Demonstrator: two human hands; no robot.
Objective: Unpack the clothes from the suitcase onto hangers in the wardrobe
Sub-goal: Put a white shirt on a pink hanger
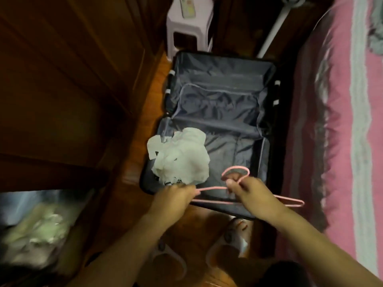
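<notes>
A view looking straight down at a person's two bare forearms reaching over an open suitcase (217, 112) that lies flat on a wooden floor (149, 100). The suitcase is lined in dark grey fabric, and both halves show. A crumpled white garment (182, 156) sits at the near left corner of the suitcase, partly spilling over its left edge. The right hand (248, 191) has its fingers curled round the neck of a pink wire hanger (236, 169), just under the hook, holding it above the near edge of the suitcase. The left hand (174, 195) pinches the left end of the same hanger, just beside the garment's lower edge. Dark wooden wardrobe (62, 79) panels fill the left side. A bed with a pink and white striped cover (342, 121) runs along the right. A pale plastic stool (188, 27) stands beyond the suitcase. Slippered feet (234, 241) show below the arms
</notes>
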